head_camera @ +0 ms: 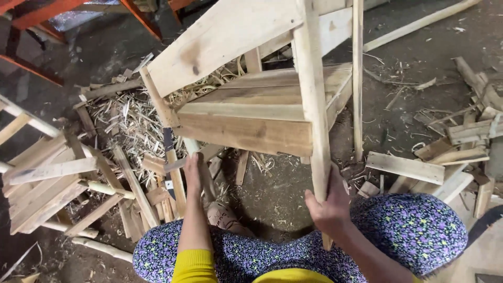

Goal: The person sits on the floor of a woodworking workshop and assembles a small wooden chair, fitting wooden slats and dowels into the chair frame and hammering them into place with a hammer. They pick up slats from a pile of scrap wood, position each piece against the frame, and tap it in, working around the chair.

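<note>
A pale wooden chair frame stands tilted in front of me on the dirt floor. My right hand is closed around one of its long legs, low down near my knee. My left hand reaches forward and grips a round wooden leg or handle under the seat's front edge. Just left of that hand a dark-bladed tool lies against a wooden strip. My knees in purple flowered cloth fill the bottom of the view.
Wood shavings and offcuts litter the floor at left. A second slatted wooden frame lies at far left. Loose boards and scraps pile up at right. Orange metal bars cross the top left.
</note>
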